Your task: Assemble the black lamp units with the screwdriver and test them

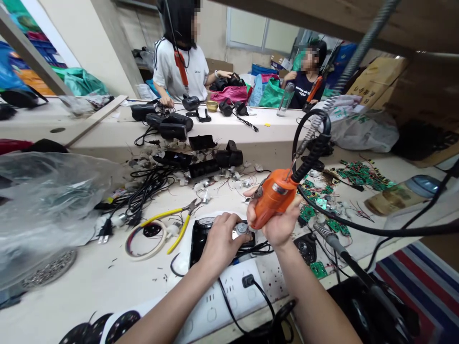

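Note:
My right hand [279,229] is wrapped around an orange electric screwdriver [274,193], which hangs from a coiled spring with a thick black cord at its top. Its tip is hidden behind my fingers. Just left of it, my left hand [222,241] grips a black plastic housing [198,239] on the table, with thumb and fingers around a round silver metal part [242,228] in it. Black wires [263,247] come out beside the housing. Yellow-handled cutters [179,229] lie open to the left, partly over a roll of tape [138,248].
A white power strip [236,291] lies in front of the housing. Several green circuit boards [355,174] and a jar [401,193] are on the right. Black casings [204,167], cords [147,191] and a plastic bag [53,200] lie left and behind. Two people [184,62] sit across the table.

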### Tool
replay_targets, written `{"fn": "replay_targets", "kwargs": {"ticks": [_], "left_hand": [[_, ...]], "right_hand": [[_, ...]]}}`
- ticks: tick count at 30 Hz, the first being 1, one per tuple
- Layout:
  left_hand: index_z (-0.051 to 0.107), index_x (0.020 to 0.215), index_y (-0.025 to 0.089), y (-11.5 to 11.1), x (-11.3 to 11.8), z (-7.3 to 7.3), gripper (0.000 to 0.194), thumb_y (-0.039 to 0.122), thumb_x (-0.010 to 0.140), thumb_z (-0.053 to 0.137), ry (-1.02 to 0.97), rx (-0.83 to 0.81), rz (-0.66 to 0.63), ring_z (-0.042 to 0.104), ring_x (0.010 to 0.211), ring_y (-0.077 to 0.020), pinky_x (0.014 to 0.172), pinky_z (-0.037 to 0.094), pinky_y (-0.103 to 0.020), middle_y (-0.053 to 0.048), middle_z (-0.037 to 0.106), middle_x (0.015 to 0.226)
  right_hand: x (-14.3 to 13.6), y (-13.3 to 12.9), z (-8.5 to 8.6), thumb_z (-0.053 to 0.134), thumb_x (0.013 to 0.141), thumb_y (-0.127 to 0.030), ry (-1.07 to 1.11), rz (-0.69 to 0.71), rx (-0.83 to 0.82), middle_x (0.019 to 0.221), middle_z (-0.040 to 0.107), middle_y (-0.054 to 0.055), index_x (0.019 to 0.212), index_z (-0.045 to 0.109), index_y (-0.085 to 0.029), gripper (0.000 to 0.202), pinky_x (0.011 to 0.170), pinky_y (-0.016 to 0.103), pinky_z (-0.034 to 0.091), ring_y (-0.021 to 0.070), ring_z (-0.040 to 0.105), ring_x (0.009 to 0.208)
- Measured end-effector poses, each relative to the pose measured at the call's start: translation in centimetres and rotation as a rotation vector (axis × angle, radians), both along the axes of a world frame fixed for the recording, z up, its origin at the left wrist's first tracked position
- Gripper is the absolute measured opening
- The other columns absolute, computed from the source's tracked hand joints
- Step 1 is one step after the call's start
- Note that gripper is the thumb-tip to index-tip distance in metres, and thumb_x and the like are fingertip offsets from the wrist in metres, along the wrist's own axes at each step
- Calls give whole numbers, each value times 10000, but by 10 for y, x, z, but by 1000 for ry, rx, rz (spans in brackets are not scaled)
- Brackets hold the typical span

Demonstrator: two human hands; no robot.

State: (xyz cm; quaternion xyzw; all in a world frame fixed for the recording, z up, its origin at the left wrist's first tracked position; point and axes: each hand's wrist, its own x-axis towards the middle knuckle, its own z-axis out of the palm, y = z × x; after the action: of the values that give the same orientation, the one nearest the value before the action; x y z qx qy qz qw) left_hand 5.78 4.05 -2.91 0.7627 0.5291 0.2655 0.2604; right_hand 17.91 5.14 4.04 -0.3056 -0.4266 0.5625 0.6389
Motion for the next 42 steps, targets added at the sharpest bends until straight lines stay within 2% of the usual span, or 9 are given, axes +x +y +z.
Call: {"fn": "replay_targets", "kwargs": {"ticks": [4, 10, 16, 21, 28, 35, 42], "left_hand": [[572, 864, 212, 0, 0, 0, 186, 304, 754, 690, -18, -19, -3, 538, 913, -248, 778, 432, -361, -37, 589, 903], [571, 864, 214, 0, -1, 0, 193, 302, 748, 697, -29, -16, -5, 537, 916, -250, 782, 432, -361, -34, 585, 905], [574, 861, 210, -1, -1, 0, 197, 302, 744, 703, -28, -16, 1, 539, 911, -247, 778, 429, -352, -30, 587, 897], [571, 856, 210, -1, -1, 1, 173, 295, 759, 687, -36, -19, 1, 530, 903, -244, 770, 425, -353, -31, 586, 897], [568, 840, 211, 0, 0, -1, 164, 287, 754, 685, -11, -2, -2, 531, 892, -248, 763, 430, -358, -33, 584, 869], [587, 879, 206, 0, -1, -1, 223, 325, 742, 716, -8, 14, -8, 541, 897, -252, 768, 438, -358, -42, 596, 893], [608, 894, 191, 0, -1, -1, 246, 332, 733, 729, 17, 11, 0, 549, 908, -269, 771, 452, -374, -58, 604, 902]], "right_hand": [[0, 0, 0, 368, 600, -921, -11, 6, -2, 398, 474, -9, 691, 637, -193, 781, 386, 289, 405, 164, 479, 392], [0, -1, 0, 369, 615, -913, -29, -5, 14, 414, 489, -11, 707, 641, -196, 772, 350, 263, 353, 135, 423, 352], [-1, 1, -2, 369, 651, -883, -3, 24, 37, 465, 498, 14, 711, 643, -176, 761, 391, 271, 402, 170, 504, 460], [0, 0, 0, 395, 630, -890, -21, 14, 20, 392, 457, -12, 690, 638, -180, 753, 368, 263, 377, 153, 462, 392], [-2, 1, -3, 366, 580, -936, -49, -21, -2, 399, 485, -11, 696, 635, -170, 821, 329, 240, 321, 126, 424, 348], [-3, 12, -8, 317, 662, -898, -47, 55, 3, 478, 523, 7, 835, 658, -149, 841, 356, 241, 376, 146, 502, 421], [-4, 19, -13, 320, 645, -913, -64, 141, -45, 427, 496, -17, 773, 638, -147, 840, 337, 230, 336, 111, 433, 339]]}}
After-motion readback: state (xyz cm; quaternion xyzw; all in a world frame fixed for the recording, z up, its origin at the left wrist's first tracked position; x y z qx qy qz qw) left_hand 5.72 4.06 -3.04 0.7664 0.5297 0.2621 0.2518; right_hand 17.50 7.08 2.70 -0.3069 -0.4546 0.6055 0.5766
